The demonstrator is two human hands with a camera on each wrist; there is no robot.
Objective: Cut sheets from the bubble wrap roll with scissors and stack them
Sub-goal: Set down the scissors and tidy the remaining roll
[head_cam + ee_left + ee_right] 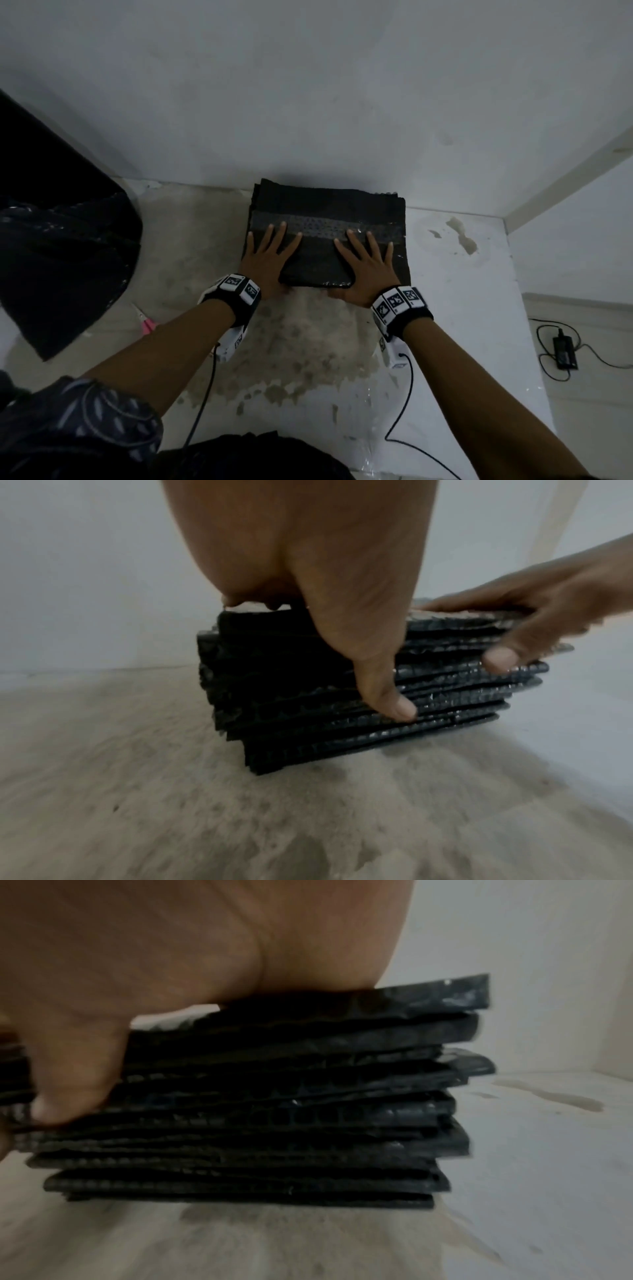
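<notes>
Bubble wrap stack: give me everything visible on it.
The stack of bubble wrap sheets is black, glossy and bubbled. It lies on the stained floor by the wall. Many folded layers show from the side, with uneven edges. The left hand and right hand lie flat on top, fingers spread, with the thumbs down against the near side.

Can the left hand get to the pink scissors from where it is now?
Probably yes. The left hand lies flat on the stack of sheets, holding nothing. The scissors lie on the floor to its left, beside the bubble wrap roll, with bare floor between.
</notes>
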